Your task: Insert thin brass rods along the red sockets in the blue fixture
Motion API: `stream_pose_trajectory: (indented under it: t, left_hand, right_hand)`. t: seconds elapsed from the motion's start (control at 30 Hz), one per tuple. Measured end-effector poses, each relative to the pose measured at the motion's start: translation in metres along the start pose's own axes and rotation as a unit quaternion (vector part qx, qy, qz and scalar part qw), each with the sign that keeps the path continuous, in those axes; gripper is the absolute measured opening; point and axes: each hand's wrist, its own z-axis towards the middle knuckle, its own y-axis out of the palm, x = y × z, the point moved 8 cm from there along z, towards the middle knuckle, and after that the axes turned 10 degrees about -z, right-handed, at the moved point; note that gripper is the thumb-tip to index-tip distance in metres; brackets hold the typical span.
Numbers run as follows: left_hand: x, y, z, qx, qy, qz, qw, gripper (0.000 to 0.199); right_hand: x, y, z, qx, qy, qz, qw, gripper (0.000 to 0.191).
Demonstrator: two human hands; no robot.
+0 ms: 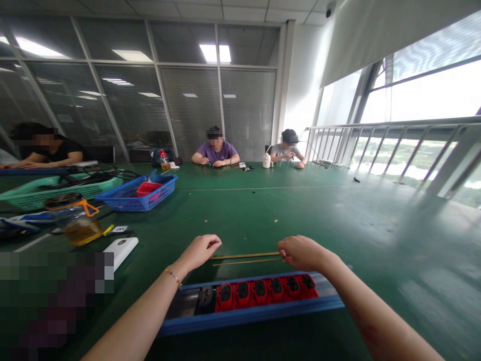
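Note:
My left hand (205, 246) is closed, its fingers curled together above the left end of a thin yellow-brown strip (246, 256). Whether it grips that strip is hidden. My right hand (300, 252) is closed at the strip's other end. A second thin strip or its reflection (246, 262) runs just below the first. In front of my forearms sits a long blue tray (255, 313). Inside it, several red holders (259, 292) with black inserts stand in a row, with a black piece (206, 297) at their left.
At the left are a blue basket (124, 203) with a red box (149, 188), a green basket (86, 188) with cables, a jar of amber liquid (80, 228) and a white device (126, 245). Several people sit across the green table (225, 220).

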Motion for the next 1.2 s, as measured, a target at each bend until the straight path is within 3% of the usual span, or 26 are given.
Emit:
stream_pose_trajectory:
  t: [0.1,0.37,0.57,0.73,0.93,1.2]
  left_hand:
    - [0.008,-0.010,-0.002,0.036,0.020,0.024,0.999,0.033]
    - [0.007,0.003,-0.008,-0.042,0.036,0.089,0.994,0.031]
    - [0.000,0.006,-0.011,-0.059,0.028,0.118,0.991,0.028]
    - [0.002,0.011,-0.011,-0.075,0.030,0.124,0.989,0.022]
    - [0.010,0.017,-0.011,-0.088,0.035,0.140,0.986,0.019]
    - [0.012,0.020,-0.013,-0.073,0.030,0.164,0.983,0.017]
  right_hand:
    - [-0.006,0.017,0.023,-0.046,-0.009,-0.037,0.998,0.021]
    - [-0.021,0.035,0.058,-0.062,-0.031,-0.051,0.996,0.021]
    - [-0.021,0.031,0.057,-0.039,-0.053,-0.033,0.997,0.026]
    - [-0.003,0.042,0.044,-0.070,-0.031,-0.005,0.997,0.055]
    - [0.008,0.055,0.045,-0.073,-0.013,-0.005,0.997,0.032]
    - [0.015,0.057,0.043,-0.047,-0.010,0.043,0.998,0.023]
